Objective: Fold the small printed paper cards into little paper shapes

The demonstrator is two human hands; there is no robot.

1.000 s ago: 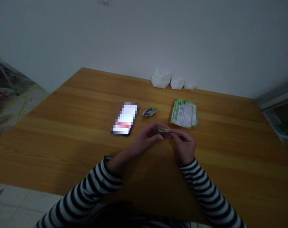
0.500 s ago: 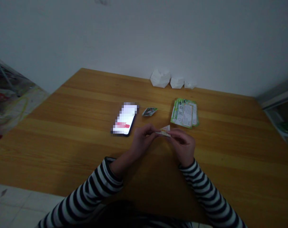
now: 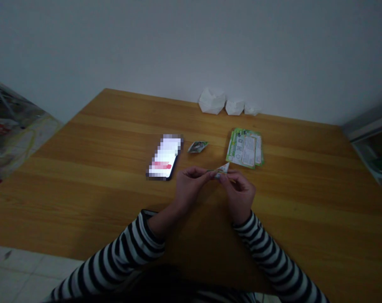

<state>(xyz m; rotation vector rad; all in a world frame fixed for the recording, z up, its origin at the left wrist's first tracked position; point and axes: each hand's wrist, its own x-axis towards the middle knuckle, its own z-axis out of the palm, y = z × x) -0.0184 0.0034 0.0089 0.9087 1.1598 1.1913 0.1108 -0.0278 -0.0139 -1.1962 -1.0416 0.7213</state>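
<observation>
Between my two hands is a small folded paper [image 3: 223, 169], whitish with some printed colour, one pointed corner sticking up. My left hand [image 3: 191, 185] pinches its left end between thumb and fingers. On the right side, my right hand [image 3: 240, 193] grips it with thumb and bent fingers. Beyond my hands lies a small folded green and dark paper piece [image 3: 197, 147]. Green and white printed cards [image 3: 243, 149] are stacked past my right hand. A phone [image 3: 165, 158] with a lit, partly pixelated screen rests beyond my left hand.
Three white folded paper shapes [image 3: 212, 101] stand in a row at the back of the wooden table [image 3: 115, 143], against the wall [image 3: 178, 46]. A shelf [image 3: 374, 164] is at the far right. Bags and clutter [image 3: 8, 113] are off the table's left side.
My right hand has moved slightly left, nearer my left hand. The folded paper has turned, and its pointed corner now tips up to the right. The view has shifted a little.
</observation>
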